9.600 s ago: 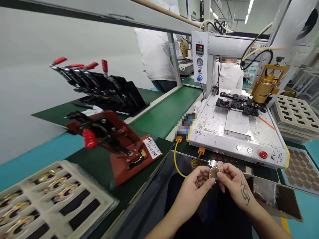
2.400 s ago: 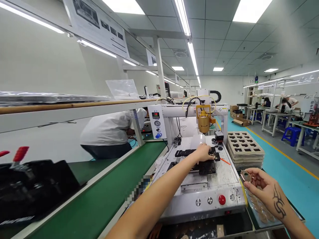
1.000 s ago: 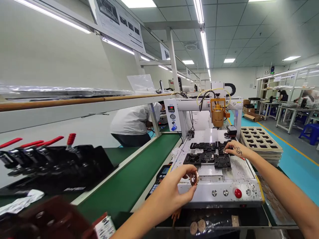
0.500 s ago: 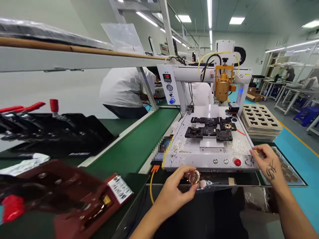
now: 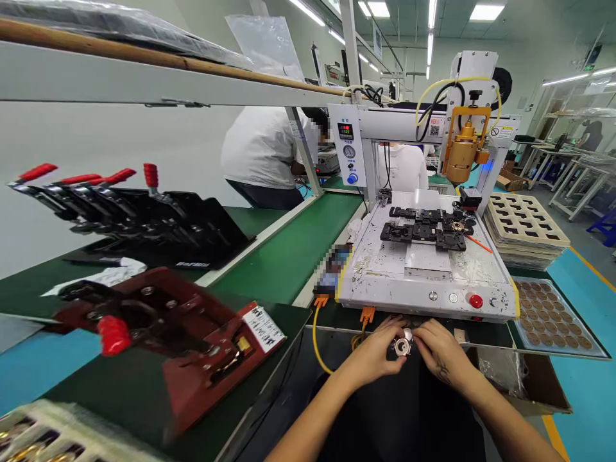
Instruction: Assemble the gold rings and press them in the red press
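Observation:
A rose-gold watch case (image 5: 402,347) is gripped between the thumb and fingers of my left hand (image 5: 370,356), over the front edge of the bench. Its round opening faces me. Close beside it, my right hand (image 5: 443,356) has its fingers pinched together at the case's right side; what they hold is too small to make out. A small pale disc (image 5: 408,334) shows between the two hands, just above the case. Whether my right fingers touch that disc, I cannot tell.
Behind my hands stands a white dispensing machine (image 5: 428,292) with black fixtures (image 5: 426,230) and a brass-coloured head (image 5: 462,154). A sheet of brown discs (image 5: 553,314) and stacked trays (image 5: 527,224) lie right. A dark red clamp fixture (image 5: 192,353) and black toggle-clamp press (image 5: 192,231) stand left.
My right hand has come left from beside the disc sheet to the watch case. My left hand still holds the case, now further right in view. The camera view has shifted.

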Motion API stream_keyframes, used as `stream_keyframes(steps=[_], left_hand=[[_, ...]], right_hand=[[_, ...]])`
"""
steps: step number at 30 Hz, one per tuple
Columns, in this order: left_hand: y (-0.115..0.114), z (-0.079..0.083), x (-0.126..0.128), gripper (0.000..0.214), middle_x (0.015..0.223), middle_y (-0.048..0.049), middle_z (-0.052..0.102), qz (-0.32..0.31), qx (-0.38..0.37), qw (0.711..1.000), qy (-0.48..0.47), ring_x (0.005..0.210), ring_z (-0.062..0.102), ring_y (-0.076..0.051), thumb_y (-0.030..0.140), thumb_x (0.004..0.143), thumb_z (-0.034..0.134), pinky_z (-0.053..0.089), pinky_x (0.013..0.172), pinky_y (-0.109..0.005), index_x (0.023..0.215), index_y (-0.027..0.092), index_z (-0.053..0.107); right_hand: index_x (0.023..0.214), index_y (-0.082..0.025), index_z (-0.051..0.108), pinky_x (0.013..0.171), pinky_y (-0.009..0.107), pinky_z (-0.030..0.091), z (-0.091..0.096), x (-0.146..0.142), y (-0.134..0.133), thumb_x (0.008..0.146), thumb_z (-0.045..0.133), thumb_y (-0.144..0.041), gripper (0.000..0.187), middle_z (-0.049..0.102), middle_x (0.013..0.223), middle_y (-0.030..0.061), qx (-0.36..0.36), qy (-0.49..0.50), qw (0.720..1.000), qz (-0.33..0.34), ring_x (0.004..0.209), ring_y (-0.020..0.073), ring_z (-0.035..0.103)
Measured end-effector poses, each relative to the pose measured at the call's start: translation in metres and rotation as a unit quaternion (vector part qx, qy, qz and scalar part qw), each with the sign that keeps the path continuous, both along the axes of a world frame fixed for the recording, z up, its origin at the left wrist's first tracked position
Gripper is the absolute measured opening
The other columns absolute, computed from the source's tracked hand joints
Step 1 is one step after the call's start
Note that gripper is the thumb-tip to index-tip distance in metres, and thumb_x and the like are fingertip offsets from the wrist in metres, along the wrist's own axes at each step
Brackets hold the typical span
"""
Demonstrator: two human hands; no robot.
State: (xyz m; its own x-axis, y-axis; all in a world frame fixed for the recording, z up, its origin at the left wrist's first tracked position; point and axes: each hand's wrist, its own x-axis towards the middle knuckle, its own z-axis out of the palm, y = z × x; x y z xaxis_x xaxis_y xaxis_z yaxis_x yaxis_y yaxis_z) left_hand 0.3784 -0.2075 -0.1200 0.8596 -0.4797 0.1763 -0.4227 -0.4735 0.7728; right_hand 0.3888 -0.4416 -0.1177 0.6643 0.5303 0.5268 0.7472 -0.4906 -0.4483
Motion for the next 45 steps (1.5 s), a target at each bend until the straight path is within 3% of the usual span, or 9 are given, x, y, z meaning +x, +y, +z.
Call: stream_keyframes(steps=[8, 19, 24, 27, 31, 34, 39, 42, 45], left_hand=[[0.008, 0.002, -0.009, 0.038, 0.158, -0.0142, 0.06, -0.013, -0.022, 0.998, 0.06, 0.156, 0.045, -0.032, 0.013, 0.073, 0.08, 0.022, 0.134, -0.053, 0.109, 0.023, 0.07], [0.01, 0.013, -0.004, 0.035, 0.156, -0.0122, 0.063, -0.02, -0.016, 0.995, 0.1, 0.157, 0.044, -0.033, 0.013, 0.073, 0.079, 0.025, 0.133, -0.051, 0.105, 0.024, 0.071], [-0.003, 0.0, -0.004, 0.034, 0.156, -0.0142, 0.062, 0.019, -0.001, 0.999, 0.049, 0.159, 0.038, -0.034, 0.012, 0.074, 0.078, 0.016, 0.135, -0.056, 0.104, 0.022, 0.067], [-0.01, -0.006, 0.001, 0.034, 0.153, -0.015, 0.065, 0.035, 0.001, 0.999, 0.017, 0.158, 0.042, -0.035, 0.011, 0.074, 0.076, 0.016, 0.134, -0.059, 0.105, 0.022, 0.066], [-0.014, 0.004, -0.005, 0.033, 0.147, -0.0137, 0.069, 0.064, -0.029, 0.998, 0.002, 0.151, 0.05, -0.036, 0.011, 0.076, 0.074, 0.03, 0.13, -0.058, 0.107, 0.022, 0.069], [-0.018, 0.021, -0.027, 0.034, 0.12, -0.0091, 0.078, 0.11, -0.111, 0.986, 0.052, 0.121, 0.071, -0.03, 0.016, 0.082, 0.073, 0.053, 0.111, -0.051, 0.115, 0.023, 0.069], [-0.025, 0.044, -0.065, 0.045, 0.102, -0.0044, 0.075, 0.151, -0.387, 0.866, 0.279, 0.087, 0.077, -0.021, 0.029, 0.079, 0.09, 0.065, 0.08, -0.034, 0.115, 0.02, 0.065], [-0.027, 0.053, -0.075, 0.055, 0.104, -0.0051, 0.077, 0.164, -0.465, 0.798, 0.346, 0.094, 0.081, -0.024, 0.026, 0.072, 0.098, 0.065, 0.089, -0.037, 0.115, 0.02, 0.065], [-0.027, 0.061, -0.081, 0.056, 0.116, -0.0104, 0.08, 0.171, -0.493, 0.768, 0.371, 0.109, 0.08, -0.029, 0.026, 0.074, 0.099, 0.062, 0.102, -0.042, 0.12, 0.019, 0.068]], right_hand=[[0.119, -0.025, 0.072, 0.081, 0.047, 0.061, -0.044, 0.007, 0.016, 0.104, 0.06, -0.021, 0.02, 0.07, 0.103, 0.0126, -0.015, 0.006, 0.999, -0.051, 0.096, 0.0322, 0.066], [0.106, -0.029, 0.081, 0.066, 0.039, 0.055, -0.085, -0.028, 0.005, 0.107, 0.054, -0.028, 0.027, 0.079, 0.092, 0.0089, 0.054, 0.017, 0.997, 0.05, 0.077, 0.0248, 0.069], [0.106, -0.028, 0.079, 0.084, 0.046, 0.062, -0.059, -0.052, -0.014, 0.107, 0.056, -0.032, 0.023, 0.078, 0.105, 0.012, 0.151, 0.123, 0.979, -0.061, 0.095, 0.0299, 0.074], [0.112, -0.025, 0.077, 0.073, 0.039, 0.063, -0.033, -0.05, -0.024, 0.105, 0.062, -0.04, 0.022, 0.079, 0.099, 0.0101, 0.217, 0.22, 0.943, -0.126, 0.082, 0.026, 0.074], [0.11, -0.023, 0.079, 0.049, 0.03, 0.053, -0.005, -0.043, -0.026, 0.096, 0.072, -0.055, 0.036, 0.074, 0.078, 0.0043, 0.298, 0.338, 0.879, -0.158, 0.054, 0.017, 0.061], [0.1, -0.022, 0.079, 0.046, 0.028, 0.051, 0.01, -0.041, -0.022, 0.088, 0.079, -0.062, 0.042, 0.073, 0.077, 0.0033, 0.331, 0.379, 0.851, -0.151, 0.052, 0.0148, 0.058], [0.084, -0.021, 0.07, 0.041, 0.026, 0.047, 0.032, -0.044, -0.011, 0.076, 0.09, -0.06, 0.045, 0.066, 0.06, -0.0024, 0.365, 0.471, 0.795, -0.112, 0.043, 0.0121, 0.053], [0.084, -0.021, 0.069, 0.041, 0.024, 0.045, 0.044, -0.048, -0.005, 0.077, 0.091, -0.058, 0.043, 0.062, 0.055, -0.0046, 0.37, 0.506, 0.774, -0.082, 0.041, 0.0105, 0.05], [0.088, -0.021, 0.07, 0.044, 0.024, 0.045, 0.052, -0.054, -0.003, 0.083, 0.087, -0.056, 0.039, 0.06, 0.056, -0.0054, 0.367, 0.514, 0.773, -0.058, 0.044, 0.0108, 0.051]])
